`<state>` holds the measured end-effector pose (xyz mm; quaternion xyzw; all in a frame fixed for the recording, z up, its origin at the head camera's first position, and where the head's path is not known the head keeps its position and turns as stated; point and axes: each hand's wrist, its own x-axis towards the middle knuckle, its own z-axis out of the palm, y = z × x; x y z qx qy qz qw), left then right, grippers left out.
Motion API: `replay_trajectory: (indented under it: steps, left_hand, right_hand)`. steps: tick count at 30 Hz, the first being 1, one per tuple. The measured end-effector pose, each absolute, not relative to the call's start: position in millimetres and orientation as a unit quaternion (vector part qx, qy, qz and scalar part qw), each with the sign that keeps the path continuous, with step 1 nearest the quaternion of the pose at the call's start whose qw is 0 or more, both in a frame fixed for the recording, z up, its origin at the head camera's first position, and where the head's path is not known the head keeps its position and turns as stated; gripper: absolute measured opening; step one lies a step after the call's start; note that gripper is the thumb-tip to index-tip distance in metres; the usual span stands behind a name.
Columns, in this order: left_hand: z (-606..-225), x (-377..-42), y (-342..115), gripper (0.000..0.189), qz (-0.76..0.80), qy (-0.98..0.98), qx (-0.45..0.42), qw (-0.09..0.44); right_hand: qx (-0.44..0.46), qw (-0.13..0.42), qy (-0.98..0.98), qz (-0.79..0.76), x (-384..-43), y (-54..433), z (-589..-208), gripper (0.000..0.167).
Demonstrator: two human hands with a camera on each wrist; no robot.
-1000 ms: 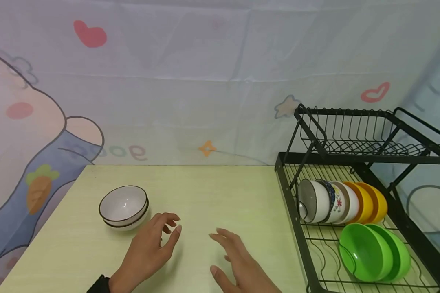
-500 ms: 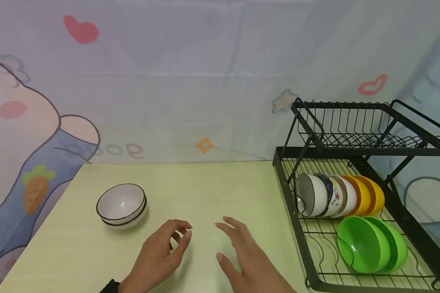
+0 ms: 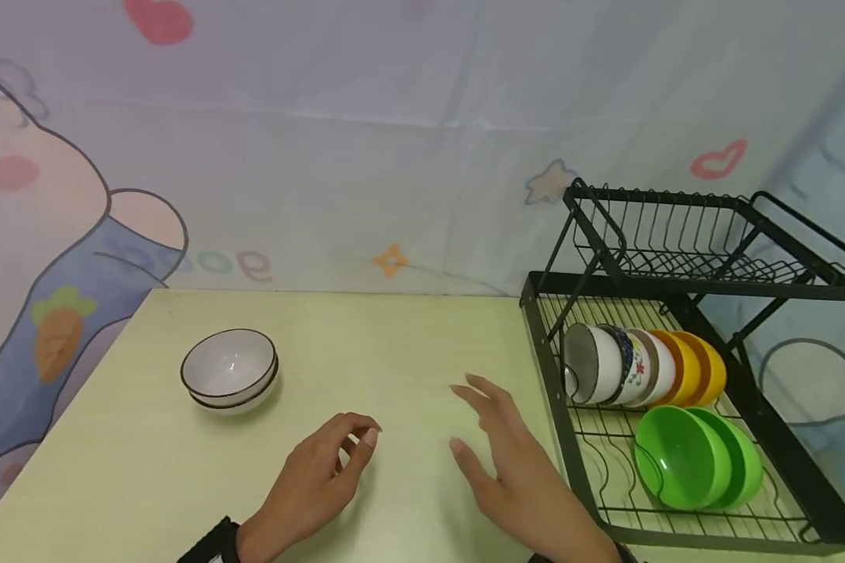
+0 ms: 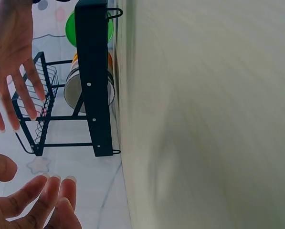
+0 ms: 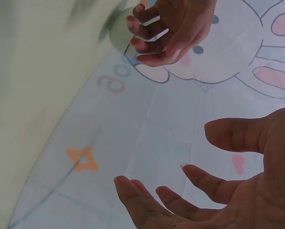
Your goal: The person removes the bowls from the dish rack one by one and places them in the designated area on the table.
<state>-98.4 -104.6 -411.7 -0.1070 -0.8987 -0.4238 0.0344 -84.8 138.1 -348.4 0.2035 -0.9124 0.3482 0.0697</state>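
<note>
Near the desk's (image 3: 394,336) far left corner sits a stack of two white bowls (image 3: 228,363), dark-rimmed, upright, one nested in the other. The left hand (image 3: 317,473) hangs over the desk, nearer its front than the stack and apart from it — fingers loosely bent, holding nothing. The right hand (image 3: 517,473) is also over the desk, fingers spread, thumb well apart, nothing held. Just to its right, along the desk's right side, stands a black rack (image 3: 806,469); in its lower tier, pale bowls (image 3: 601,363) and yellow bowls (image 3: 707,367) lean behind two green bowls (image 3: 683,461).
</note>
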Motion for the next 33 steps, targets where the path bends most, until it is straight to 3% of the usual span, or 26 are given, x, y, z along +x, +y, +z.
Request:
replay_trajectory:
  steps: [10,18,25,33]
  left_hand:
    - [-406,-97,-104,0.017,-0.431,-0.896,-0.103,0.023]
    - [-407,-94,-103,0.024,-0.428,-0.897,-0.106,0.016]
    - [-410,-90,-103,0.027,-0.423,-0.898,-0.116,0.014]
    - [-411,-88,-100,0.028,-0.415,-0.899,-0.135,0.015]
  right_hand:
    - [0.177,0.071,-0.927,0.324,-94,178,-330,0.057]
    - [0.153,0.117,-0.941,0.278,-103,228,-336,0.064]
    - [0.099,0.045,-0.969,0.222,-107,266,-342,0.071]
    - [0.077,0.052,-0.979,0.182,-114,300,-346,0.075]
